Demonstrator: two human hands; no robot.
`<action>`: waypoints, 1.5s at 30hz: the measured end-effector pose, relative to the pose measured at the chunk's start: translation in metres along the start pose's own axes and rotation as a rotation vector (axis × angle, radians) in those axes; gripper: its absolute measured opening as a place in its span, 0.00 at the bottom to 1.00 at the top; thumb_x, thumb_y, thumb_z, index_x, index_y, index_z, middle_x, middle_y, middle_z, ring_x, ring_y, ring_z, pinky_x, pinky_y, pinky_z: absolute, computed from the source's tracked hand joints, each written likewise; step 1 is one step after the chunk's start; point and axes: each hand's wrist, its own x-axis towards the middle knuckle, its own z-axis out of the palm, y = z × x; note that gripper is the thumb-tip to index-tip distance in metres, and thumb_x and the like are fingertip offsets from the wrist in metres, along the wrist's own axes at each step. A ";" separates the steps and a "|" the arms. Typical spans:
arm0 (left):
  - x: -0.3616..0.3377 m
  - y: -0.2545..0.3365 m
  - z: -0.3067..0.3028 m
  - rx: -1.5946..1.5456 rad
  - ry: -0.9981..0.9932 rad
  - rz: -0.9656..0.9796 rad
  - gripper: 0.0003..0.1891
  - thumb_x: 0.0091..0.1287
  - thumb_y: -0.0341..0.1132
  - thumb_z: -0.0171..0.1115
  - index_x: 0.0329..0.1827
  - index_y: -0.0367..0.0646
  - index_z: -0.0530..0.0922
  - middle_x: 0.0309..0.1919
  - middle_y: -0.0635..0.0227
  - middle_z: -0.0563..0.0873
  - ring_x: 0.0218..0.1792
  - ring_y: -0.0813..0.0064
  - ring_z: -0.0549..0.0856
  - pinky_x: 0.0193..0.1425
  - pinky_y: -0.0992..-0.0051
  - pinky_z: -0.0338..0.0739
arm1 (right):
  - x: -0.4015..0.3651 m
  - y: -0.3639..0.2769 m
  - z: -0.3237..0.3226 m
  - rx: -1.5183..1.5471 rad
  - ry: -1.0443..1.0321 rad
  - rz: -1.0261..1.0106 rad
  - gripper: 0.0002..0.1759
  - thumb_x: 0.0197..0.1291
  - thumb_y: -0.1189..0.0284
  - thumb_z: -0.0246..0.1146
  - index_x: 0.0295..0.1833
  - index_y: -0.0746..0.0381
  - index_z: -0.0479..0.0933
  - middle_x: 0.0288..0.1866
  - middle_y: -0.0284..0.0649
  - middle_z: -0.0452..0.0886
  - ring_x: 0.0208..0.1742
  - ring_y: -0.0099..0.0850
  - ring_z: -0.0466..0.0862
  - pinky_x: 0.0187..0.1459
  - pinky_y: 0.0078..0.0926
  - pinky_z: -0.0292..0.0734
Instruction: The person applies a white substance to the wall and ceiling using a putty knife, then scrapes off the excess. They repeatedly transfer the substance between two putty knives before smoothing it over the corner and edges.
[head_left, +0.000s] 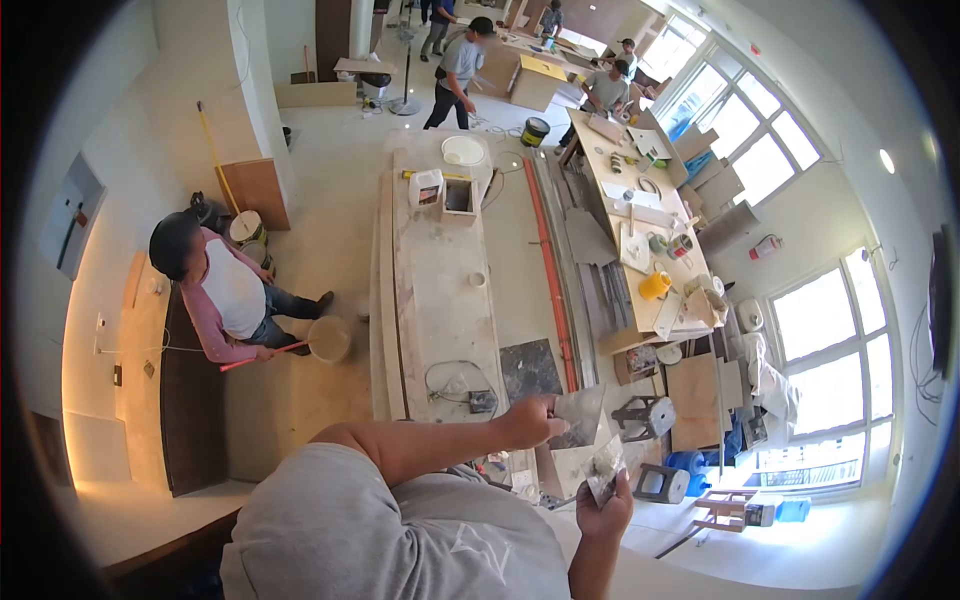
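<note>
My left hand (532, 420) is closed on a flat steel trowel (582, 412), with its blade pointing right. Just below it, my right hand (606, 510) grips a smaller putty knife (606, 470) smeared with grey mortar. The two blades sit close together, nearly touching. Both hands are held high above the floor, over the near end of a long pale stone slab (440, 290) and a dark grey tile (530, 368). My grey shirt fills the bottom of the view.
A person in a pink and white top (225, 290) crouches at the left, holding a red-handled tool in a bucket (330, 340). A long red straightedge (550, 270) lies beside the slab. A cluttered workbench (640, 230) stands at the right. Several workers are at the far end.
</note>
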 end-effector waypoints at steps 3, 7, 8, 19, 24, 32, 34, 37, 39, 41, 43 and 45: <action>-0.008 0.014 -0.006 0.197 -0.035 -0.125 0.17 0.63 0.37 0.64 0.52 0.38 0.80 0.36 0.63 0.87 0.35 0.73 0.84 0.44 0.73 0.78 | -0.008 0.001 0.019 0.017 0.153 -0.002 0.15 0.73 0.62 0.52 0.53 0.60 0.76 0.43 0.37 0.85 0.37 0.30 0.86 0.35 0.27 0.82; -0.015 0.005 -0.002 0.159 -0.046 0.198 0.20 0.62 0.39 0.64 0.56 0.40 0.79 0.36 0.59 0.86 0.35 0.70 0.85 0.43 0.71 0.78 | -0.005 -0.004 0.027 0.041 0.115 -0.007 0.14 0.72 0.63 0.53 0.51 0.61 0.76 0.42 0.37 0.85 0.35 0.30 0.85 0.35 0.27 0.82; -0.020 0.011 -0.003 0.313 -0.033 0.304 0.19 0.62 0.33 0.62 0.57 0.41 0.79 0.35 0.58 0.85 0.37 0.64 0.85 0.45 0.68 0.78 | -0.004 -0.005 0.030 0.037 0.100 -0.018 0.14 0.72 0.63 0.53 0.51 0.61 0.77 0.42 0.37 0.85 0.35 0.30 0.85 0.35 0.27 0.82; -0.014 -0.028 -0.023 0.705 -0.061 0.743 0.20 0.57 0.27 0.64 0.55 0.45 0.81 0.40 0.59 0.83 0.41 0.56 0.82 0.48 0.63 0.78 | 0.009 -0.005 0.030 -0.072 0.123 -0.004 0.16 0.72 0.62 0.52 0.56 0.59 0.76 0.44 0.35 0.84 0.40 0.31 0.85 0.35 0.30 0.79; 0.012 -0.046 -0.043 0.382 0.100 0.382 0.16 0.59 0.29 0.61 0.51 0.43 0.82 0.40 0.58 0.83 0.38 0.60 0.83 0.47 0.66 0.78 | 0.014 -0.003 0.038 -0.091 0.061 0.042 0.17 0.71 0.60 0.53 0.57 0.58 0.76 0.47 0.34 0.84 0.42 0.32 0.84 0.37 0.32 0.79; 0.063 -0.035 -0.061 -0.435 -0.054 -0.231 0.15 0.56 0.28 0.59 0.48 0.37 0.79 0.39 0.65 0.82 0.38 0.78 0.79 0.41 0.76 0.74 | 0.012 0.010 0.075 -0.168 -0.028 0.218 0.18 0.71 0.59 0.53 0.56 0.58 0.77 0.45 0.34 0.85 0.43 0.31 0.86 0.38 0.33 0.82; 0.063 -0.020 -0.055 -0.471 -0.138 -0.276 0.15 0.54 0.28 0.60 0.46 0.37 0.78 0.40 0.65 0.81 0.38 0.77 0.79 0.41 0.76 0.74 | 0.014 0.013 0.078 -0.178 -0.078 0.247 0.18 0.70 0.59 0.53 0.56 0.58 0.77 0.46 0.34 0.85 0.42 0.31 0.86 0.38 0.34 0.83; 0.060 -0.009 -0.050 -0.255 -0.293 -0.106 0.14 0.51 0.30 0.63 0.42 0.38 0.78 0.42 0.62 0.81 0.39 0.69 0.80 0.43 0.72 0.75 | 0.023 0.008 0.065 -0.135 -0.195 0.263 0.22 0.72 0.59 0.50 0.61 0.61 0.74 0.52 0.39 0.83 0.49 0.37 0.85 0.50 0.45 0.81; 0.080 -0.053 -0.052 0.237 -0.368 0.451 0.16 0.48 0.37 0.67 0.38 0.38 0.79 0.45 0.59 0.82 0.40 0.61 0.81 0.44 0.68 0.75 | 0.032 0.002 0.054 -0.086 -0.333 0.277 0.19 0.73 0.61 0.51 0.58 0.62 0.76 0.50 0.39 0.84 0.48 0.35 0.86 0.50 0.39 0.82; 0.082 -0.045 -0.053 0.397 -0.376 0.516 0.17 0.47 0.37 0.67 0.39 0.39 0.80 0.42 0.60 0.82 0.38 0.64 0.81 0.43 0.67 0.75 | 0.016 -0.001 0.073 -0.152 -0.287 0.167 0.18 0.73 0.63 0.50 0.57 0.63 0.76 0.47 0.37 0.85 0.45 0.33 0.86 0.45 0.35 0.85; 0.066 -0.017 -0.049 -0.040 -0.352 -0.087 0.19 0.51 0.34 0.65 0.47 0.39 0.80 0.34 0.63 0.81 0.35 0.69 0.80 0.38 0.67 0.75 | 0.017 -0.011 0.071 -0.170 -0.277 0.116 0.17 0.72 0.64 0.50 0.57 0.62 0.76 0.45 0.36 0.86 0.42 0.31 0.87 0.41 0.33 0.86; 0.039 0.017 -0.056 -0.016 -0.251 -0.301 0.19 0.53 0.33 0.64 0.49 0.38 0.79 0.31 0.64 0.80 0.33 0.72 0.80 0.35 0.67 0.75 | 0.017 -0.021 0.063 -0.140 -0.285 0.072 0.17 0.72 0.65 0.50 0.57 0.62 0.76 0.44 0.36 0.86 0.40 0.30 0.87 0.38 0.30 0.86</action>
